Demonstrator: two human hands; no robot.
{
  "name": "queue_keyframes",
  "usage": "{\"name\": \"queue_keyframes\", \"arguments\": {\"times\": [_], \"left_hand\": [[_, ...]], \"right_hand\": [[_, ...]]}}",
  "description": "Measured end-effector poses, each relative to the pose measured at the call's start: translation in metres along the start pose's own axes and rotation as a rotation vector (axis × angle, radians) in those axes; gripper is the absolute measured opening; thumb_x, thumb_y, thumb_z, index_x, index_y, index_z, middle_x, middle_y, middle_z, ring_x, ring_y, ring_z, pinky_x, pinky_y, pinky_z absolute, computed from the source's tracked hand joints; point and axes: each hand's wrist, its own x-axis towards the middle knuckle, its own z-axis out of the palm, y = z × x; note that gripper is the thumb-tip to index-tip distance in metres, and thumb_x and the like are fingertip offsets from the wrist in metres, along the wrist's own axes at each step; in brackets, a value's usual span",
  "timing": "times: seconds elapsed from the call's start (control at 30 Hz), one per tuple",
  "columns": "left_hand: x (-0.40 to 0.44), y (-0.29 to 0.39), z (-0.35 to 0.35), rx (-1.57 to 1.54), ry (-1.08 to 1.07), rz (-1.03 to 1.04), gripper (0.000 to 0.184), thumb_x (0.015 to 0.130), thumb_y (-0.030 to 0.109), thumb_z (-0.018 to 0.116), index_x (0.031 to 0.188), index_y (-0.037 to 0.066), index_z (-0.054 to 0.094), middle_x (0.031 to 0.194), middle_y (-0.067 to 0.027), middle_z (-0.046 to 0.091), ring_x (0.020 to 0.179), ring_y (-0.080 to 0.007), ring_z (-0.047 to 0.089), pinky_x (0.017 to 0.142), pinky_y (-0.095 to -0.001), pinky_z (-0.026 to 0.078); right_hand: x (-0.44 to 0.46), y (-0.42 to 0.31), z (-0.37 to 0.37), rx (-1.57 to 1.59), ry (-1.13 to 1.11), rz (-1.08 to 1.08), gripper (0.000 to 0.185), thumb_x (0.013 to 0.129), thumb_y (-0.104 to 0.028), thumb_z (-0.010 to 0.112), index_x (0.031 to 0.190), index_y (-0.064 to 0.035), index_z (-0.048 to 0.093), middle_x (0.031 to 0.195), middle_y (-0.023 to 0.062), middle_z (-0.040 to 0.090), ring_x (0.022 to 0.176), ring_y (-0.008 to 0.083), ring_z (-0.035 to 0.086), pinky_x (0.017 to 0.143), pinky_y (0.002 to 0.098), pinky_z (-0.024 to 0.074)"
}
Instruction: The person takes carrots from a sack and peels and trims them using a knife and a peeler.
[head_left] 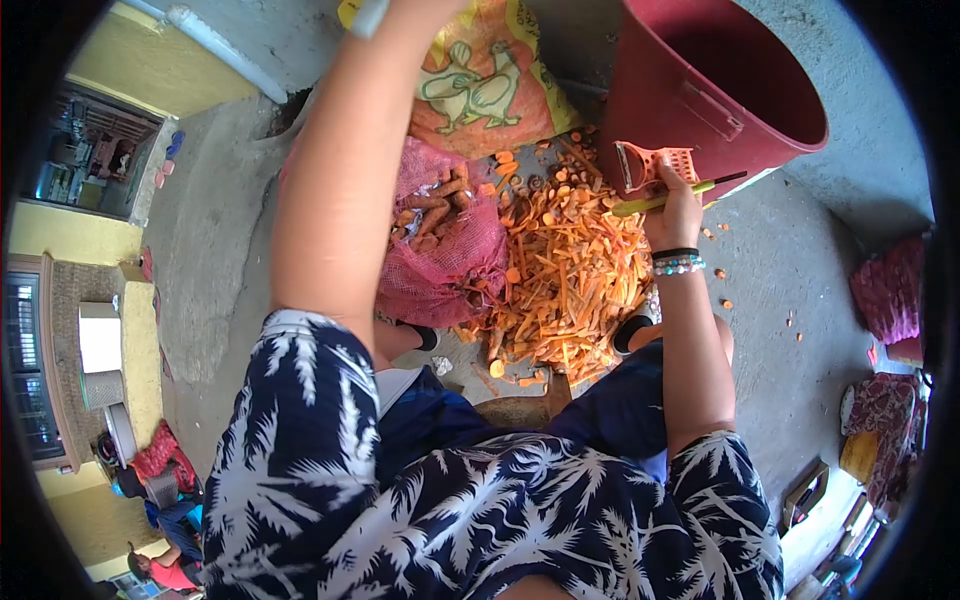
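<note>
My right hand [677, 215] is closed on an orange plastic tool [655, 168] with a slotted end and on a yellow-green handled tool [660, 203] with a dark, thin tip. It is above the right edge of a large pile of cut carrot sticks and slices [575, 270], beside a red bucket [650, 90]. My left arm reaches up past the top edge, with a pale band near the wrist; the hand itself is out of the frame. Near that forearm, a pink mesh bag [440, 270] holds whole carrots [435, 210].
A printed orange and yellow sack [490, 90] stands behind the pile. Carrot bits [727, 303] dot the concrete floor at the right. A pink bundle [888, 290] is at the far right. At the lower left, a person in red [172, 572] is near the building.
</note>
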Motion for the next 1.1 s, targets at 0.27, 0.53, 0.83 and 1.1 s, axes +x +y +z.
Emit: {"name": "queue_keyframes", "arguments": {"times": [0.27, 0.53, 0.83, 1.1], "left_hand": [[-0.308, -0.21, -0.09, 0.786, -0.682, -1.067, 0.033, 0.075, 0.014, 0.056, 0.106, 0.005, 0.059, 0.101, -0.021, 0.059, 0.093, -0.0357, 0.057, 0.081, -0.0401, 0.046], [-0.547, -0.261, -0.141, 1.161, -0.206, -1.401, 0.038, 0.078, 0.026, 0.05, 0.106, 0.0, 0.057, 0.102, -0.0253, 0.058, 0.097, -0.0377, 0.056, 0.084, -0.0418, 0.045], [-0.438, -0.273, -0.155, 1.199, -0.284, -1.356, 0.047, 0.07, 0.015, 0.062, 0.112, 0.002, 0.047, 0.112, -0.0225, 0.05, 0.097, -0.0384, 0.054, 0.082, -0.0413, 0.047], [-0.428, -0.317, -0.188, 1.07, -0.509, -1.49, 0.058, 0.07, 0.021, 0.064, 0.119, -0.002, 0.041, 0.104, -0.0216, 0.057, 0.091, -0.0342, 0.058, 0.079, -0.0428, 0.048]], "right_hand": [[0.006, 0.029, 0.004, -0.138, -0.022, 0.092, 0.012, 0.08, 0.002, 0.057, 0.09, -0.0031, 0.052, 0.083, 0.0058, 0.061, 0.071, 0.0152, 0.061, 0.06, 0.0283, 0.0505], [0.009, 0.053, 0.018, -0.189, 0.016, 0.184, 0.016, 0.081, -0.001, 0.058, 0.093, -0.0055, 0.049, 0.085, 0.0049, 0.06, 0.072, 0.0149, 0.06, 0.06, 0.028, 0.0506], [0.006, 0.072, 0.033, -0.252, 0.049, 0.233, 0.007, 0.083, -0.003, 0.056, 0.09, -0.0037, 0.055, 0.084, 0.0028, 0.061, 0.073, 0.0117, 0.059, 0.065, 0.0248, 0.0479], [0.01, 0.084, 0.029, -0.262, -0.006, 0.287, 0.013, 0.082, -0.001, 0.057, 0.093, -0.0049, 0.051, 0.086, 0.0041, 0.059, 0.074, 0.0136, 0.059, 0.064, 0.0272, 0.05]]}}
